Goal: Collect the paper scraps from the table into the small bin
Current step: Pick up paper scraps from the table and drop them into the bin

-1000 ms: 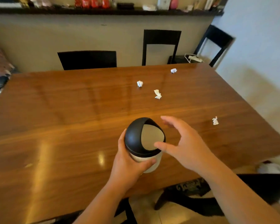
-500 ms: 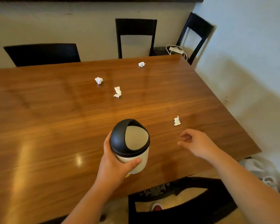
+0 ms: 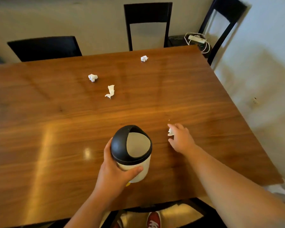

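Note:
My left hand (image 3: 115,175) grips the white body of the small bin (image 3: 132,150), which has a black domed lid with a pale swing flap. The bin stands near the front of the wooden table (image 3: 39,129). To its right, my right hand (image 3: 182,139) reaches over a white paper scrap (image 3: 170,132), its fingers curled around it and touching it. Three more crumpled scraps lie farther back: one twisted scrap (image 3: 110,91) at the middle, one ball (image 3: 92,77) left of it, one ball (image 3: 144,58) near the far edge.
Black chairs stand beyond the far edge: a low one (image 3: 44,46) at left, a tall one (image 3: 147,23) at centre, another (image 3: 224,22) at the far right corner. A white power strip (image 3: 197,39) lies behind the table. The right table edge meets a white wall.
My right hand moved from the bin's lid out to the right and forward, reaching the nearest scrap. The view shifted right and down. My left hand kept hold of the bin.

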{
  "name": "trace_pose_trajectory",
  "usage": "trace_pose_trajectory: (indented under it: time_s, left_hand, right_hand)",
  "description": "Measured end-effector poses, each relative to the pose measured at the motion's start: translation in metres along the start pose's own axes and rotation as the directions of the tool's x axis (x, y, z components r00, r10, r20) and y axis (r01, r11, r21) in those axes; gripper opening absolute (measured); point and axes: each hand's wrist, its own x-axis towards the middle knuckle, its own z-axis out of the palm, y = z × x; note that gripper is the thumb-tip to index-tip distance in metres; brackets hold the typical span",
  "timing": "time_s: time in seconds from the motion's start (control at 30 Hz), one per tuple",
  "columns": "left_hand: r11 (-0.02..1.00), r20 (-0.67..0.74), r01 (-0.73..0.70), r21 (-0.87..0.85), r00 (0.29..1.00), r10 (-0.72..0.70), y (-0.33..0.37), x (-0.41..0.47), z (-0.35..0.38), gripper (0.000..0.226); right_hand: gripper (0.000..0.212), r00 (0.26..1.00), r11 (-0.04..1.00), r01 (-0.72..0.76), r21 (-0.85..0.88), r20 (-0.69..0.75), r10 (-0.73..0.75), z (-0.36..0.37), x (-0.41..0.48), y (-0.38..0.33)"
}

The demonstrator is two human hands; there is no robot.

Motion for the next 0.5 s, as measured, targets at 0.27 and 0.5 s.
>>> trace_pose_trajectory:
  time_s: [0.27, 0.5]
  left_hand:
    - [0.999, -0.001, -0.034, 0.002, 0.999, 0.034, 0.006, 0.009, 0.006, 0.117]
    - [0.998, 0.011, -0.054, -0.034, 0.998, 0.054, 0.016, 0.018, 0.002, 0.123]
  right_hand:
    - [0.017, 0.999, 0.995, -0.023, 0.094, -0.025, 0.025, -0.004, -0.022, 0.000]
    - [0.019, 0.799, 0.800, 0.235, 0.552, -0.578, 0.164, -0.134, -0.071, -0.037]
